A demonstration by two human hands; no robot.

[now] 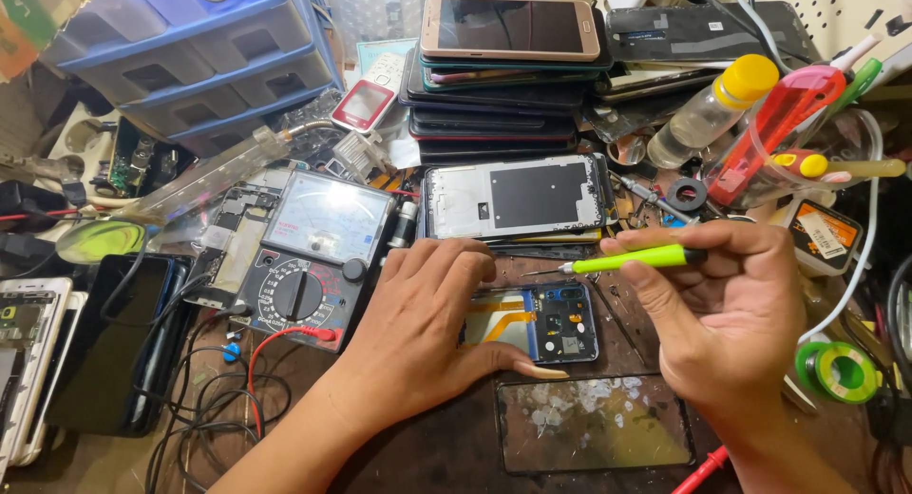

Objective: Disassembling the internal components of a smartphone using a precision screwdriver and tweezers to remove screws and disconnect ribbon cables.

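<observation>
Opened phone (556, 323) under flat left hand (427, 332), green screwdriver (632, 258) in right hand (727, 313) pinching grip, near orange-labelled box (825, 236).

Only the two hands and parts of the forearms of the person are visible from above. The left hand (418, 332) is bare, with no glove, no ring and no bracelet. Its forearm is also bare down to the lower edge of the view, so no sleeve shows there. The thumbnail (543, 370) of this hand is long, clearly longer than the fingertip, and it has a pale, slightly pointed shape. The right hand (727, 313) is bare too, without ring or watch, and its wrist is uncovered where it leaves the frame. The nails on this hand are short. No clothing is visible on either arm.
</observation>
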